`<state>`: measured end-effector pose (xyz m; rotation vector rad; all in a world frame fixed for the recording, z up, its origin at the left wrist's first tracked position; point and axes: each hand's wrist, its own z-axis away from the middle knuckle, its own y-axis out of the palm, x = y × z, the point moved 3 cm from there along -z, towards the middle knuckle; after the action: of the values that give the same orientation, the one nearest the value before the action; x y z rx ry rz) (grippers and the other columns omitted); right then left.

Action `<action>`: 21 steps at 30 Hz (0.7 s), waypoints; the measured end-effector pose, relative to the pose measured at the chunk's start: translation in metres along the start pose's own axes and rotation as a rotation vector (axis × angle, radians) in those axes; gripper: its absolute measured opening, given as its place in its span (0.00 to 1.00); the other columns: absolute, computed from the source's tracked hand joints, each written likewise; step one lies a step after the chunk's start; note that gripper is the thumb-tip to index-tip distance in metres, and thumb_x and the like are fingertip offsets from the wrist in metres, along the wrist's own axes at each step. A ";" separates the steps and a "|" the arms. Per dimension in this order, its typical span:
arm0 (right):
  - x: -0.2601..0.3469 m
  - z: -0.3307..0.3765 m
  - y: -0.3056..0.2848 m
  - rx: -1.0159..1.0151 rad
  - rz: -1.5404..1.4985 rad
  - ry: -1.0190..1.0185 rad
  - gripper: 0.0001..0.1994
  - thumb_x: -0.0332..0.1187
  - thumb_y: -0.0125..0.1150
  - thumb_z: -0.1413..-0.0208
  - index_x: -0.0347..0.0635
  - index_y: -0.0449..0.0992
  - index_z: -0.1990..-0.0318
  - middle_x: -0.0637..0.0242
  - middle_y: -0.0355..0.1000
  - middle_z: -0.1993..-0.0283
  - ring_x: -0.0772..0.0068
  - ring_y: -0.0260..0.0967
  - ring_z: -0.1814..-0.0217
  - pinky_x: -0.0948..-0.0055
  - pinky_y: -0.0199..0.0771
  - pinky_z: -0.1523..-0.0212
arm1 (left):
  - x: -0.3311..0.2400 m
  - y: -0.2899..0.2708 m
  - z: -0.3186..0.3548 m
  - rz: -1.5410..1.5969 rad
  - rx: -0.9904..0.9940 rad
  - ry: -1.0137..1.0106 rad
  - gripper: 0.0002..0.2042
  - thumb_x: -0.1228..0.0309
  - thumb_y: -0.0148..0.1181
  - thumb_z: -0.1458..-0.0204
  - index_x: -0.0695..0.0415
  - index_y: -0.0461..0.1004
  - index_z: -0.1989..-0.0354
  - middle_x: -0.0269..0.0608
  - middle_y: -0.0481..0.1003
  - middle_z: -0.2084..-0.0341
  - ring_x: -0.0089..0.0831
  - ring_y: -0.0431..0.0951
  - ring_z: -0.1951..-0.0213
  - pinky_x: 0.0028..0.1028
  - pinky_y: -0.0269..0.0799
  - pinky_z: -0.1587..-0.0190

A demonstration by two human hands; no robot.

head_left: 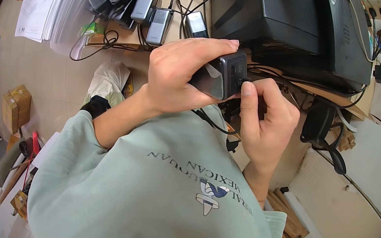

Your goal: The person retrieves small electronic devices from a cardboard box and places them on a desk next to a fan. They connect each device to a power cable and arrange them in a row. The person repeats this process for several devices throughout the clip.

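Held up in front of my chest is a dark grey, block-shaped power bank (213,78) with a black end face. My left hand (171,68) is wrapped round it, thumb side toward the table. At the port face, my right hand (270,117) pinches a small black cable plug (245,81) between thumb and forefinger. Whether the plug sits fully in the port is hidden by the fingers. A black cable (212,122) hangs below the hands against my shirt.
Several similar grey power banks (146,5) with tangled black cables lie on the wooden table ahead. To their left stands a stack of printed papers (41,5). A large black machine (276,20) fills the table's right side. A cardboard box (16,106) is on the floor at left.
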<state>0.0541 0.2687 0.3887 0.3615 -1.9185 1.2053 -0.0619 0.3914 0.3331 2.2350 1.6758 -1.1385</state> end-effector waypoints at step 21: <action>-0.038 0.007 0.031 0.227 -0.097 0.103 0.32 0.33 0.73 0.49 0.37 0.66 0.37 0.59 0.76 0.55 0.70 0.75 0.59 0.73 0.77 0.59 | 0.006 0.017 0.029 -0.135 0.172 -0.129 0.24 0.67 0.75 0.64 0.56 0.80 0.55 0.41 0.83 0.64 0.38 0.85 0.63 0.32 0.80 0.62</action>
<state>0.0553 0.2714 0.3389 0.4971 -1.6618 1.3539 -0.0606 0.3751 0.3030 2.1158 1.7601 -1.4781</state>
